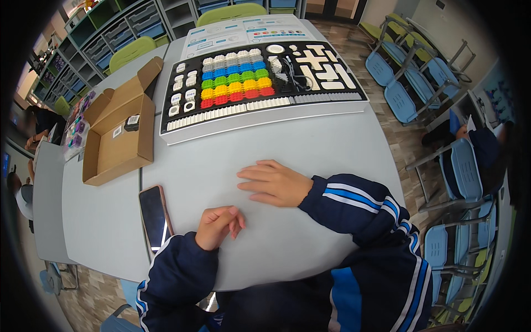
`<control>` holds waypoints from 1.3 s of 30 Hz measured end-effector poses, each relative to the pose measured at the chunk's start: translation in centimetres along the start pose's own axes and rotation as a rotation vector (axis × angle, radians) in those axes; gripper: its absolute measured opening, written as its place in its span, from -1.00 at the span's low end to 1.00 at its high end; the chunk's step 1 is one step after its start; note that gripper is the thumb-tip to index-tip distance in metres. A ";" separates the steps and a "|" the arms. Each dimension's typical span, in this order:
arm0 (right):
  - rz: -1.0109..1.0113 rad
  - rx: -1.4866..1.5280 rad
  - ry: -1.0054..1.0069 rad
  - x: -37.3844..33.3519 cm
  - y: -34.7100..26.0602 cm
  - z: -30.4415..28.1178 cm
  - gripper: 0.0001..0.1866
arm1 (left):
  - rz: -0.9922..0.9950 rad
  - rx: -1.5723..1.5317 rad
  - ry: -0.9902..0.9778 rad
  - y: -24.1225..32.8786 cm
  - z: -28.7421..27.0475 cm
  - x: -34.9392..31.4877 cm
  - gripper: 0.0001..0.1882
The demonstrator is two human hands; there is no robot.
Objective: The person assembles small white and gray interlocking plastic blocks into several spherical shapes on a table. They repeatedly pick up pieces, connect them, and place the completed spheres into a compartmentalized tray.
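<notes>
My right hand (pixel 274 183) lies flat on the light grey table (pixel 287 238), fingers stretched out to the left and holding nothing. Just left of it and nearer to me, my left hand (pixel 219 226) is loosely closed, thumb against the curled fingers, with nothing visible in it. A phone (pixel 155 217) with a dark screen and pinkish case lies beside my left wrist. Beyond both hands sits a white kit box (pixel 265 115) with a black insert. It holds rows of coloured building blocks (pixel 235 83), white frame pieces (pixel 323 69) and a bundle of cables (pixel 298 82).
An open cardboard box (pixel 119 138) stands to the left, a small black item (pixel 131 123) inside it. A printed sheet (pixel 243 33) lies behind the kit. Blue chairs (pixel 399 102) stand to the right, near a seated person (pixel 487 149). Shelves with bins (pixel 119 33) line the back.
</notes>
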State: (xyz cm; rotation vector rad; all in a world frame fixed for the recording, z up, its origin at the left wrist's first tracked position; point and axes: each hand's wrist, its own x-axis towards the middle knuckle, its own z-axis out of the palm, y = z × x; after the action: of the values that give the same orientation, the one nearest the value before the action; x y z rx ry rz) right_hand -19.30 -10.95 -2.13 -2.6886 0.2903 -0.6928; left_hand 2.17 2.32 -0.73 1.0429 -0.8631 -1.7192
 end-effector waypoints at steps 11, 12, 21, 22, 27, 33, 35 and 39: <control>0.017 0.025 -0.029 0.1 0.1 -0.4 -0.65 | -0.009 0.040 -0.079 0.1 -0.3 0.0 -0.58; 0.012 0.023 -0.020 0.1 0.1 -0.4 -0.66 | -0.007 0.048 -0.087 0.1 -0.3 0.0 -0.59; 0.008 0.069 -0.031 0.2 0.4 -0.4 -0.64 | 0.397 0.721 -0.009 2.6 0.8 -1.5 -0.78; 0.009 0.084 -0.040 0.2 0.5 -0.5 -0.64 | 0.590 1.049 -0.001 4.0 0.2 -1.8 -0.86; 0.014 0.105 -0.012 0.0 0.5 -0.7 -0.67 | 0.719 1.183 0.537 7.2 -9.2 -5.4 -0.94; 0.022 0.130 -0.041 0.0 0.7 -0.4 -0.66 | 0.447 1.490 0.499 5.8 -14.7 -6.5 -0.68; 0.025 0.117 -0.042 0.0 0.6 -0.5 -0.66 | 0.458 1.495 0.469 5.9 -14.8 -6.3 -0.61; 0.026 0.104 -0.036 -0.1 0.5 -0.4 -0.65 | 0.494 1.572 0.434 5.8 -14.4 -6.2 -0.56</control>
State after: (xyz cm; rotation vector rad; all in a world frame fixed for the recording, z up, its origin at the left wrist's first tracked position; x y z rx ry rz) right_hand -19.66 -11.49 -2.03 -2.5915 0.2720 -0.6338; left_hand 18.65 4.76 0.39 1.8039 -1.9831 -0.0965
